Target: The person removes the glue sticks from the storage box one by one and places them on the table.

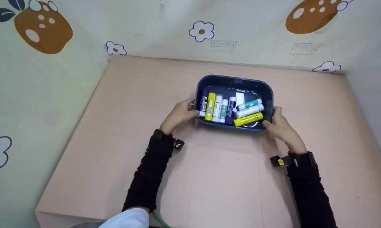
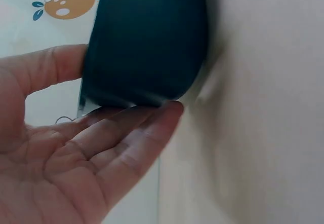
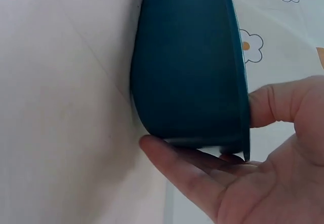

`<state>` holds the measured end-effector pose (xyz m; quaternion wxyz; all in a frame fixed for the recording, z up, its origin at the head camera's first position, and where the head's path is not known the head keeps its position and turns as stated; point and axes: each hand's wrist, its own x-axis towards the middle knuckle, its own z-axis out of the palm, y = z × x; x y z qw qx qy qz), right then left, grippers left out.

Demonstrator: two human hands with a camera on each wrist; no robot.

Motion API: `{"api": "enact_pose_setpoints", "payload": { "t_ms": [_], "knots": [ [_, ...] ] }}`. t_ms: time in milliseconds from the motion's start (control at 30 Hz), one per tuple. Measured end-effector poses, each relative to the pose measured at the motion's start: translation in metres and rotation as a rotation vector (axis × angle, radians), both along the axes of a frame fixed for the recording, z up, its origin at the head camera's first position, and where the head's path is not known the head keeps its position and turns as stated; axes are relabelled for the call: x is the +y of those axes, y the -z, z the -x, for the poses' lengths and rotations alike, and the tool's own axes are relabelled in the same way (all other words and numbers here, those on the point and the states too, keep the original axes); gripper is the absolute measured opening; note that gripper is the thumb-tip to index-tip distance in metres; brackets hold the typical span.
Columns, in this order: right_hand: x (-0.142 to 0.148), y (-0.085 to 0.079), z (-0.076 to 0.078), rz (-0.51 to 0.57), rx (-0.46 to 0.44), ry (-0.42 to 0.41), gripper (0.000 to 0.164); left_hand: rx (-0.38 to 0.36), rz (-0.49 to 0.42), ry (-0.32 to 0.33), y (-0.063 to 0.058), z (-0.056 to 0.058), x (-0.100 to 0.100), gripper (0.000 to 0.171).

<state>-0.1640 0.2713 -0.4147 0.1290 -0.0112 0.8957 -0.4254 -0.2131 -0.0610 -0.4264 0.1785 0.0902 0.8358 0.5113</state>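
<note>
A dark blue rectangular plastic bin (image 1: 235, 126) with rounded corners sits between both hands in the head view. Inside it lie several glue sticks (image 1: 210, 106) in yellow, white, teal and dark blue; one group stands side by side at the left, others lie slanted at the right. My left hand (image 1: 179, 114) grips the bin's left end, thumb at the rim and fingers along the outer wall. On the opposite end, my right hand (image 1: 280, 126) holds it likewise. Both wrist views show the bin's outer wall (image 2: 147, 41) close over the table, fingertips by its lower edge.
A pale pink-beige cover (image 1: 139, 95) spreads over the table. Light walls (image 1: 165, 28) with printed flowers and orange fruit stand behind and to the left. Black sleeves and wrist-worn cameras (image 1: 178, 144) cover both forearms. A green cable (image 1: 158, 218) runs by the near edge.
</note>
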Motion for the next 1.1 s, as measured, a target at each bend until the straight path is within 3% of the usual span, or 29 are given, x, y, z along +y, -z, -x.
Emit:
{"api": "enact_pose_setpoints", "payload": {
  "t_ms": [133, 300, 467, 733, 867, 967, 1100],
  "knots": [
    [0.002, -0.004, -0.003, -0.013, -0.054, -0.051, 0.064, -0.006, 0.063, 0.045, -0.005, -0.003, -0.003, 0.070],
    [0.005, -0.008, -0.006, -0.033, -0.096, -0.130, 0.062, 0.026, 0.227, 0.078, -0.011, -0.007, -0.003, 0.070],
    [0.008, -0.011, -0.009, -0.061, -0.132, -0.195, 0.061, 0.005, 0.356, 0.090, -0.021, -0.014, 0.001, 0.067],
    [0.009, -0.014, -0.014, -0.097, -0.192, -0.234, 0.076, -0.012, 0.477, 0.142, -0.039, -0.032, 0.006, 0.043],
    [0.009, -0.018, -0.018, -0.150, -0.235, -0.254, 0.078, -0.083, 0.526, 0.164, -0.046, -0.038, 0.005, 0.028],
    [0.008, -0.023, -0.021, -0.215, -0.241, -0.275, 0.073, -0.127, 0.551, 0.161, -0.048, -0.041, 0.004, 0.023],
    [0.006, -0.028, -0.024, -0.312, -0.253, -0.300, 0.073, -0.113, 0.590, 0.172, -0.050, -0.043, 0.003, 0.024]
  ]
}}
